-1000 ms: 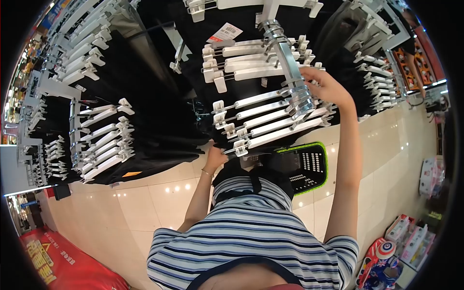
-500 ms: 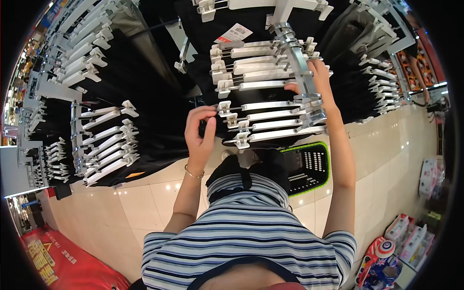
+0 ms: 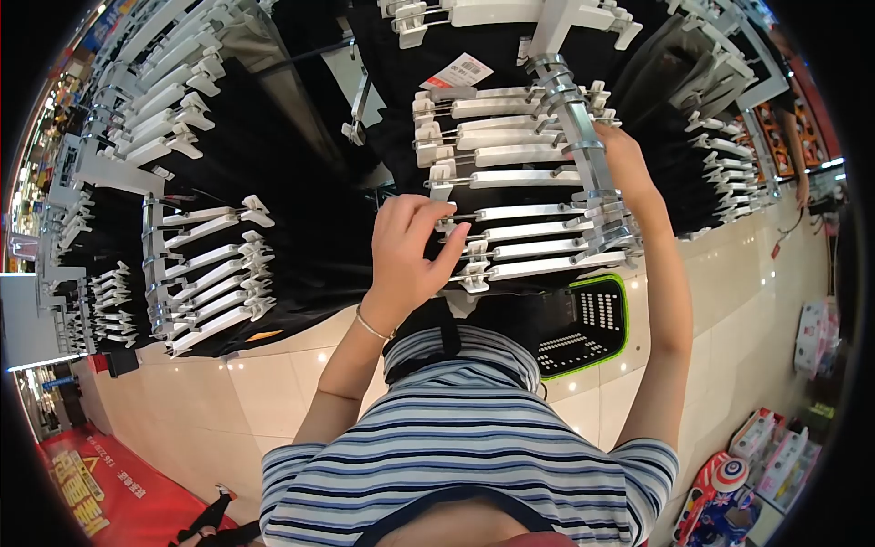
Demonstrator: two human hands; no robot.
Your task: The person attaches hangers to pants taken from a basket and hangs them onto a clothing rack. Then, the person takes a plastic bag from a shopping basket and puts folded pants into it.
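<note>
White clip hangers (image 3: 529,242) with black garments hang in a row from a metal rail (image 3: 583,137) in front of me. My left hand (image 3: 407,246) is at the left end of the front hangers, its fingers bent around a hanger's clip and the thumb just below. My right hand (image 3: 629,164) reaches in from the right, beside the rail among the hangers. Its fingers are mostly hidden behind the rail and hanger bars. A white and red price tag (image 3: 458,71) lies on black cloth behind the row.
More hangers with dark clothes (image 3: 219,283) stand at the left, others (image 3: 725,178) at the right. A black basket with a green rim (image 3: 625,319) is on the tiled floor below. Boxed goods (image 3: 770,451) are at lower right, a red banner (image 3: 118,488) and another person's leg (image 3: 214,515) at lower left.
My left hand has moved right and onto the end of a front hanger. My right hand's fingers have gone further behind the rail. A person's leg has appeared at lower left.
</note>
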